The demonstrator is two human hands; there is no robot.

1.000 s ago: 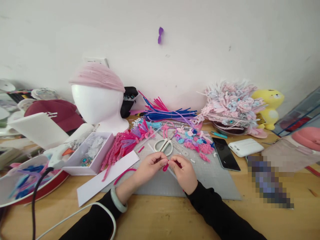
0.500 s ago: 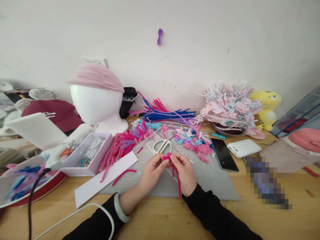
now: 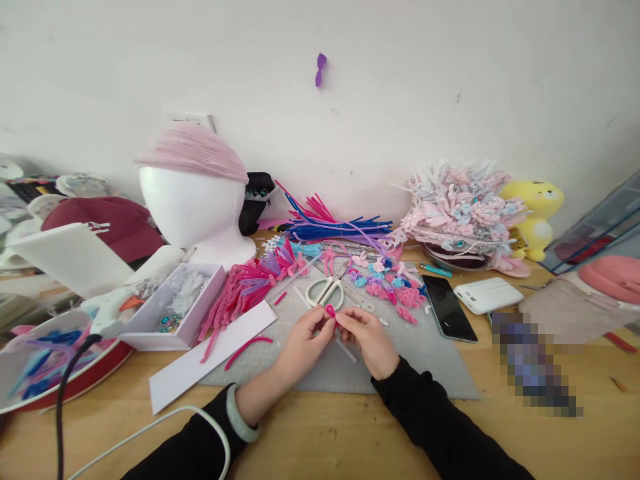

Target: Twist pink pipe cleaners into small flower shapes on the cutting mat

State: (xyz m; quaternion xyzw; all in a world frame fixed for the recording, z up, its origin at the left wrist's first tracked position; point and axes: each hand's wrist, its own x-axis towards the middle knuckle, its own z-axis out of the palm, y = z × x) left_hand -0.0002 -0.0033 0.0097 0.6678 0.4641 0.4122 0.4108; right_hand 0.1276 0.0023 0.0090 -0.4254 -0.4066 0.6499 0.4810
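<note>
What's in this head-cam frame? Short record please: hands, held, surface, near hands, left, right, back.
hands: left hand and right hand, nearly meeting
held: small pink loop, pinched between both hands
surface: grey mat on wooden table
near hands: scissors just beyond, handles toward the hands
left: white strip; curved pink stem
right: dark-screened phone; white device
back: white head form with pink covering; yellow plush toy

A yellow plush toy (image 3: 537, 223) sits near the wall (image 3: 400, 80). A phone (image 3: 450, 309) lies on the counter (image 3: 310, 437) beside a white device (image 3: 489, 295). A maroon cap (image 3: 123, 223) rests at left.
</note>
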